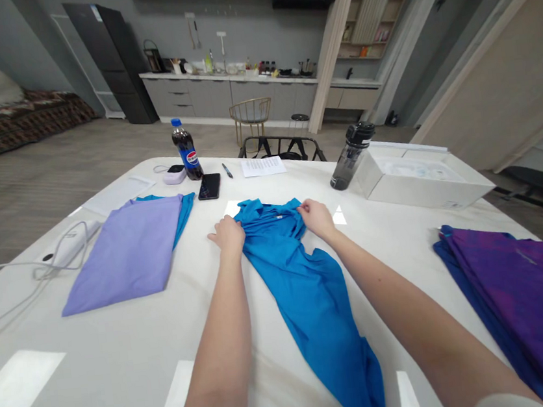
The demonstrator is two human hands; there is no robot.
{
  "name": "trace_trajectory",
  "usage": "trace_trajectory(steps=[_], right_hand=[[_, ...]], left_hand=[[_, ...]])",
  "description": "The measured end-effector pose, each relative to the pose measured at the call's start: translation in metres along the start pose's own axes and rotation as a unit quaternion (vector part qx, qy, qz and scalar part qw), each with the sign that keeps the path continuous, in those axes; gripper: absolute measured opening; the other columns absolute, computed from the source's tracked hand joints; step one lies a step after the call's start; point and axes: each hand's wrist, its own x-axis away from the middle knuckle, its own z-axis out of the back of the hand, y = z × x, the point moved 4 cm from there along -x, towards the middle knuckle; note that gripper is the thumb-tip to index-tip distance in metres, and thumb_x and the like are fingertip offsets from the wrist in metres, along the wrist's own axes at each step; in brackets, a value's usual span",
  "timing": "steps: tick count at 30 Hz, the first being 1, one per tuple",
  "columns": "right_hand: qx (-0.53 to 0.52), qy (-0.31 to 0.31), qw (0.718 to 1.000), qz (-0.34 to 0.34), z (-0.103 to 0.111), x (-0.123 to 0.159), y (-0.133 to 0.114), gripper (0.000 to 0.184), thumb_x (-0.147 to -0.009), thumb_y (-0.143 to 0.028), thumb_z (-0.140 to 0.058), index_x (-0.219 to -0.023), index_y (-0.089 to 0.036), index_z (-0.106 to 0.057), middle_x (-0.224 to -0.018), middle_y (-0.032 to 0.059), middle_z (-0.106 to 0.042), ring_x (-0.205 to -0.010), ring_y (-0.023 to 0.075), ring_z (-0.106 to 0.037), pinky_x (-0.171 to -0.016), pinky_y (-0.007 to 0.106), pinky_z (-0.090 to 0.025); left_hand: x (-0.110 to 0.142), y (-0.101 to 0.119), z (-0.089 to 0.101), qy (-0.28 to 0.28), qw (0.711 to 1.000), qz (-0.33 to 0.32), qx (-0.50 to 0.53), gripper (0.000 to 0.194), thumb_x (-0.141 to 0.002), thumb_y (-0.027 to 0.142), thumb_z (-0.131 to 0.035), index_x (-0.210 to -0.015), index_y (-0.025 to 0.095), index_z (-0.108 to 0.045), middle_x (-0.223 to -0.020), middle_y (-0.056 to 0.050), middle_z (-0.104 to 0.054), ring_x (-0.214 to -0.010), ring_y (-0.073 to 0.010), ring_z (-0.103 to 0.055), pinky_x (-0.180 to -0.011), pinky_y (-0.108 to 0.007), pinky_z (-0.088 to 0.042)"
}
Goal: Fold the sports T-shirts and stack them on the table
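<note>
A blue shirt [306,291] lies crumpled lengthwise on the white table, its collar end away from me and its lower end trailing toward the near edge. My left hand [228,233] is closed on the left side of the shirt near the neckline. On the opposite side, my right hand [315,217] pinches the fabric by the shoulder between thumb and fingers. A small pale label shows inside the neck between the hands. To the left is a flat lavender garment [127,252] with blue cloth under it. At the right lies a folded purple and navy garment [531,291].
On the white table [136,349] stand a cola bottle [187,151], a dark water bottle [351,158] and a white box [415,177]. A phone [209,186], pen [227,170], printed paper [263,166] and white power strip [73,244] with cables lie about. Chairs stand beyond the far edge.
</note>
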Motion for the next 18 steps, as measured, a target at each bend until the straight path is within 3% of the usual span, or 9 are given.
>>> trace_trajectory(steps=[4, 7, 10, 12, 15, 18], right_hand=[[-0.018, 0.055, 0.993, -0.098, 0.033, 0.019, 0.088, 0.022, -0.093, -0.036, -0.057, -0.092, -0.019, -0.07, -0.091, 0.0089, -0.075, -0.087, 0.0236, -0.068, -0.074, 0.03, -0.046], [-0.039, 0.042, 0.991, -0.124, 0.038, 0.037, 0.121, 0.024, -0.093, -0.037, -0.054, -0.093, -0.02, -0.07, -0.089, 0.0076, -0.075, -0.085, 0.0237, -0.067, -0.073, 0.031, -0.045], [-0.072, 0.058, 0.985, -0.146, 0.038, 0.043, 0.123, 0.033, -0.096, -0.043, -0.048, -0.098, -0.019, -0.071, -0.095, 0.0102, -0.075, -0.089, 0.0247, -0.067, -0.076, 0.031, -0.046], [-0.083, 0.091, 0.982, -0.146, 0.038, 0.04, 0.112, 0.045, -0.097, -0.054, -0.048, -0.11, -0.017, -0.07, -0.105, 0.0127, -0.074, -0.095, 0.0254, -0.067, -0.08, 0.031, -0.047], [-0.049, 0.067, 0.993, -0.083, 0.029, 0.03, 0.085, 0.058, -0.088, -0.062, -0.063, -0.125, -0.017, -0.067, -0.117, 0.0135, -0.071, -0.106, 0.027, -0.066, -0.085, 0.033, -0.048], [0.015, -0.003, 0.998, -0.059, 0.021, 0.024, 0.073, 0.04, -0.089, -0.049, -0.067, -0.117, -0.021, -0.07, -0.113, 0.0118, -0.072, -0.104, 0.0287, -0.066, -0.083, 0.034, -0.047]], left_hand=[[0.012, 0.02, -0.003, -0.02, 0.999, -0.033, -0.033, 0.039, -0.088, 0.014, -0.05, -0.126, 0.018, -0.06, -0.134, -0.023, -0.06, -0.128, -0.0423, -0.051, -0.103, -0.065, -0.035], [0.02, 0.044, -0.009, -0.021, 0.994, -0.104, -0.012, 0.055, -0.086, 0.006, -0.045, -0.138, 0.019, -0.056, -0.138, -0.022, -0.057, -0.131, -0.0391, -0.051, -0.107, -0.06, -0.036], [0.031, 0.072, -0.025, -0.078, 0.965, -0.242, 0.071, 0.065, -0.088, 0.01, -0.049, -0.151, 0.025, -0.048, -0.151, -0.017, -0.05, -0.138, -0.0327, -0.049, -0.114, -0.05, -0.037], [0.039, 0.083, -0.04, -0.134, 0.944, -0.286, 0.099, 0.055, -0.094, 0.021, -0.051, -0.148, 0.028, -0.052, -0.155, -0.014, -0.049, -0.143, -0.0312, -0.047, -0.118, -0.048, -0.034], [0.048, 0.086, -0.059, -0.177, 0.94, -0.285, 0.057, 0.047, -0.099, 0.04, -0.05, -0.144, 0.03, -0.058, -0.159, -0.014, -0.046, -0.151, -0.0352, -0.035, -0.123, -0.06, -0.02], [0.049, 0.079, -0.064, -0.169, 0.952, -0.254, 0.014, 0.058, -0.095, 0.053, -0.053, -0.149, 0.031, -0.052, -0.165, -0.014, -0.037, -0.156, -0.0369, -0.024, -0.124, -0.064, -0.009]])
